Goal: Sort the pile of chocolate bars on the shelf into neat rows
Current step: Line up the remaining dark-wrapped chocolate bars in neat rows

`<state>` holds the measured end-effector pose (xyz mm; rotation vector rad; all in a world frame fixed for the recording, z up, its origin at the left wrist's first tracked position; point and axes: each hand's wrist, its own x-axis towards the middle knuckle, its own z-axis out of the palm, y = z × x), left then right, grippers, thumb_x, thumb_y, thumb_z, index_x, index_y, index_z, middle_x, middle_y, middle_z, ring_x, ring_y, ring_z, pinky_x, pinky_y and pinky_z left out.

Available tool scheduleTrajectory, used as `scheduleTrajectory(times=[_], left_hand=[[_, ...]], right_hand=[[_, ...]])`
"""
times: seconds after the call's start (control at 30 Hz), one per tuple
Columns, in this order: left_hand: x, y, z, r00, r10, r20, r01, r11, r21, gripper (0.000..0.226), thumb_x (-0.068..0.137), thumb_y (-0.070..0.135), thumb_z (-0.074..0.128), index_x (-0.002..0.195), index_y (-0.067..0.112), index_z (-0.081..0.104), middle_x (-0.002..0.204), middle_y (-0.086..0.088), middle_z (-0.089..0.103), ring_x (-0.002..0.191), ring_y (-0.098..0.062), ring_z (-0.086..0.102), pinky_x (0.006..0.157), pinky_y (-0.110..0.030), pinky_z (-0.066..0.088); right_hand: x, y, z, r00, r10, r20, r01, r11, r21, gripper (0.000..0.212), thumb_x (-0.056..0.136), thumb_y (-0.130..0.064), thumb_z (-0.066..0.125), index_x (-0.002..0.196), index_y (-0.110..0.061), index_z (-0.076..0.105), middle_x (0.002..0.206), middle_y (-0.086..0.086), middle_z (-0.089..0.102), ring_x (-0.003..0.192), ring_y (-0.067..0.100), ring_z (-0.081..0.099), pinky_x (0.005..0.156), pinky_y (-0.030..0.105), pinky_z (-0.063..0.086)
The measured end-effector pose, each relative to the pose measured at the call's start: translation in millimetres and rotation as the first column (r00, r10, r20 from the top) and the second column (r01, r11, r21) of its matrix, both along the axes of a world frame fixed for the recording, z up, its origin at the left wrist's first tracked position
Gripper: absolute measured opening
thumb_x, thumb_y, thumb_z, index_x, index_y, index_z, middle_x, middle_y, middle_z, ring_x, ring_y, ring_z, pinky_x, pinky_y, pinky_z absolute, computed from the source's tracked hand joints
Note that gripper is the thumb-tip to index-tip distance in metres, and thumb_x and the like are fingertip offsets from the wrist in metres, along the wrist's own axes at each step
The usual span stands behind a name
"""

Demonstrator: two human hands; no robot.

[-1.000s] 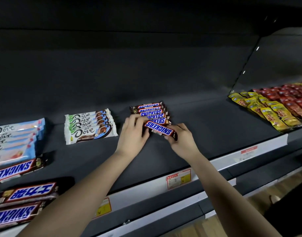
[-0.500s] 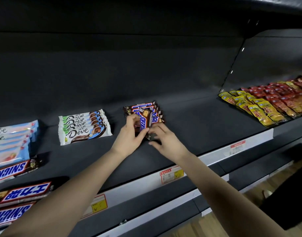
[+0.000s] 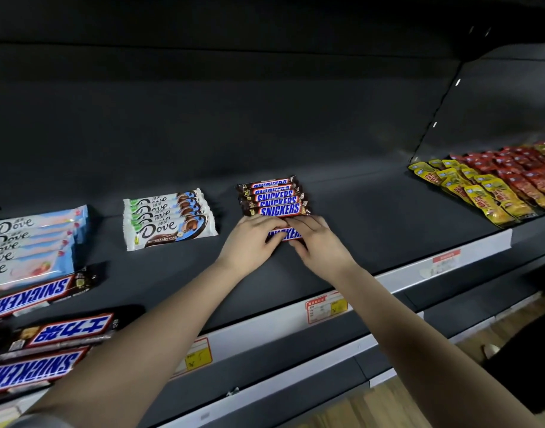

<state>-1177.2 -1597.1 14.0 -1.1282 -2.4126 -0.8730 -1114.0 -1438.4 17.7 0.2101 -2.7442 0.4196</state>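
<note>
Snickers bar [image 3: 285, 234] turned flat, sixth before row of five [image 3: 274, 199]; left hand [image 3: 252, 242], right hand [image 3: 318, 244] grip it.

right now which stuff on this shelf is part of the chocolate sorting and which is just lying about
Part of the job: front snickers bar, snickers row behind it, white dove row, blue dove row, loose snickers bars at the left.

Just lying about: yellow packets, red packets, price tags on the shelf edge.
</note>
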Motion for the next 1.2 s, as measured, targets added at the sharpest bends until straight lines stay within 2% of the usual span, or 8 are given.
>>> scheduleTrajectory(times=[0.17,0.33,0.47,0.6,0.7,0.97,1.07,1.2], left_hand=[[1.0,-1.6,1.2,0.993,0.11,-0.031,-0.109,0.994,0.01,0.02,0.08,0.024,0.061,0.1,0.021,0.065,0.103,0.007,0.065,0.097,-0.017,0.059,0.08,-0.03,0.038],[-4.6,-2.4,2.0,0.967,0.234,0.097,-0.241,0.968,0.068,0.024,0.08,0.015,0.059,0.104,0.013,0.062,0.108,-0.002,0.059,0.099,-0.022,0.056,0.085,-0.034,0.046],[-6.2,-2.0,4.7,0.95,0.278,0.145,-0.296,0.947,0.12,0.022,0.079,0.009,0.057,0.1,0.009,0.061,0.106,-0.006,0.059,0.098,-0.023,0.056,0.084,-0.032,0.046],[-12.3,-3.3,5.7,0.892,0.419,0.168,-0.435,0.897,0.075,0.022,0.077,0.01,0.056,0.098,0.011,0.061,0.102,-0.007,0.06,0.096,-0.026,0.052,0.08,-0.034,0.043],[-13.7,-1.8,3.5,0.89,0.396,0.227,-0.423,0.902,0.083,0.02,0.078,0.009,0.054,0.096,0.01,0.06,0.103,-0.008,0.057,0.099,-0.025,0.051,0.079,-0.034,0.044],[-11.3,-1.8,5.5,0.907,0.338,0.252,-0.374,0.921,0.11,0.019,0.079,0.008,0.054,0.097,0.01,0.06,0.105,-0.007,0.056,0.096,-0.023,0.055,0.08,-0.031,0.045],[-10.3,-1.3,5.0,0.907,0.321,0.272,-0.365,0.922,0.131,0.021,0.079,0.005,0.053,0.097,0.009,0.061,0.106,-0.008,0.056,0.092,-0.022,0.057,0.08,-0.024,0.042],[-9.7,-0.7,4.3,0.907,0.308,0.287,-0.356,0.925,0.134,0.021,0.079,0.005,0.054,0.099,0.009,0.062,0.107,-0.008,0.056,0.089,-0.02,0.057,0.079,-0.016,0.037]], right_hand=[[-1.6,3.8,0.7,0.995,-0.094,0.033,0.096,0.991,-0.09,0.041,0.093,-0.011,0.052,0.133,-0.012,0.048,0.137,0.009,0.038,0.119,0.023,0.047,0.095,0.031,0.046],[-14.7,8.6,7.3,0.971,-0.218,0.099,0.221,0.975,-0.023,0.043,0.095,-0.01,0.049,0.137,-0.02,0.044,0.132,0.008,0.037,0.116,0.025,0.038,0.095,0.032,0.042],[-25.3,0.6,5.8,0.974,-0.215,0.073,0.224,0.962,-0.154,0.047,0.092,-0.005,0.052,0.136,-0.02,0.044,0.134,0.008,0.04,0.117,0.025,0.043,0.094,0.032,0.044],[-24.6,-2.5,4.9,0.972,-0.232,0.042,0.234,0.923,-0.304,0.043,0.087,-0.013,0.062,0.128,-0.013,0.047,0.127,0.007,0.045,0.108,0.02,0.053,0.087,0.024,0.042],[-25.0,0.0,2.3,0.968,-0.251,0.021,0.245,0.923,-0.297,0.035,0.087,-0.014,0.063,0.12,-0.011,0.054,0.126,0.007,0.046,0.109,0.021,0.053,0.089,0.024,0.041],[-26.0,2.6,0.2,0.966,-0.259,0.007,0.249,0.922,-0.296,0.035,0.086,-0.012,0.063,0.12,-0.011,0.055,0.127,0.009,0.047,0.113,0.024,0.05,0.094,0.029,0.042],[-25.8,2.3,-1.2,0.968,-0.25,0.012,0.242,0.922,-0.302,0.036,0.086,-0.011,0.061,0.121,-0.011,0.053,0.13,0.01,0.044,0.118,0.027,0.047,0.096,0.038,0.046],[-23.9,1.4,0.1,0.967,-0.249,0.049,0.251,0.918,-0.306,0.037,0.089,-0.01,0.056,0.125,-0.011,0.048,0.133,0.01,0.043,0.114,0.027,0.051,0.091,0.036,0.047]])
